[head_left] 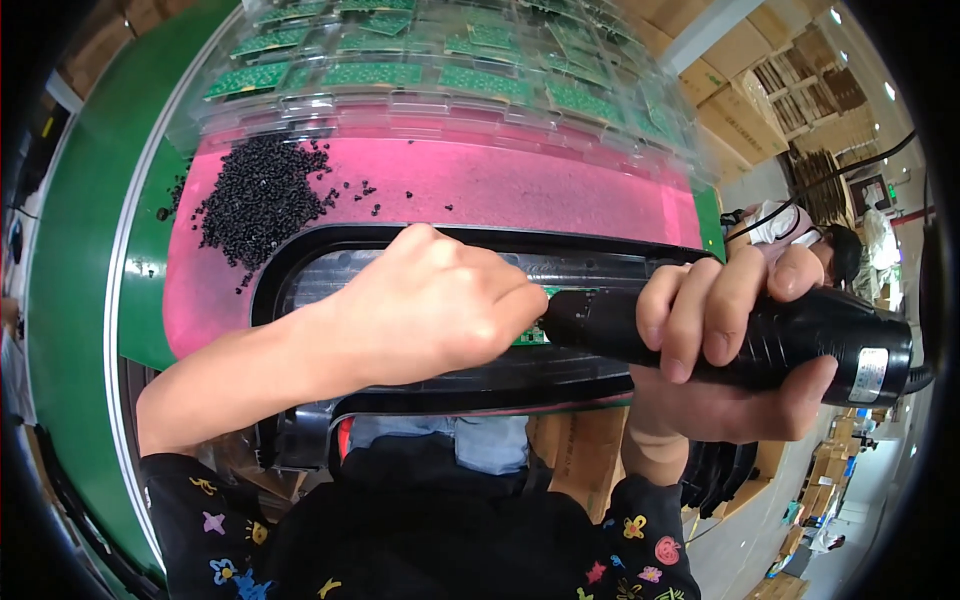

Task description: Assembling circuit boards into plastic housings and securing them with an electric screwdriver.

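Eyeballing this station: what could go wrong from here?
1. Slip: the left grip is right by the nose of the black power tool held in the right grip; a slip might nick a finger.
2. Board damage: the green circuit board sits just under that nose, so a stray tip could scratch it.
3. Loose bits: the pile of small black pieces crowds the black housing; a bump might tip some in.

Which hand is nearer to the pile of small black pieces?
Left. The left hand is right of the pile; the right hand, farther right, grips a black tool.
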A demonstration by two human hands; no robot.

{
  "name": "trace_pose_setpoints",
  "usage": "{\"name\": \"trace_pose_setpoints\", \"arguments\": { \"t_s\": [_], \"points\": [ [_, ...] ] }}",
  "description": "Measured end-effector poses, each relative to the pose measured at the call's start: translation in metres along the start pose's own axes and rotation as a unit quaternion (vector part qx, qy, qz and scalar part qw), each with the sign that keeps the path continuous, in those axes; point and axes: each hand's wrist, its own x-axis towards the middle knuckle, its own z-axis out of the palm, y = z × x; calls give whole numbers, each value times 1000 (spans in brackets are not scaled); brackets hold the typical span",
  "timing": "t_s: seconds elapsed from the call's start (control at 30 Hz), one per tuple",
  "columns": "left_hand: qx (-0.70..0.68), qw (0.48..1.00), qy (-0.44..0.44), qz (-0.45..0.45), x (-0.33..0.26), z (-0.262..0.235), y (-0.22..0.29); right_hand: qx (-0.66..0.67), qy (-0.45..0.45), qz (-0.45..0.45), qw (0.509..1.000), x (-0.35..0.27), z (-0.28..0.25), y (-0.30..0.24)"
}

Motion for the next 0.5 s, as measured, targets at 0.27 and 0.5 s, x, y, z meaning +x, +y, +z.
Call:
{"name": "trace_pose_setpoints", "arguments": {
  "t_s": [0.27,0.5],
  "points": [
    [-57,992,86,-65,3,1,-8,-65,-11,88,994,-16,-1,10],
    [-61,989,102,-86,6,-3,-3,-78,-23,100,992,-14,1,10]
  ]
}}
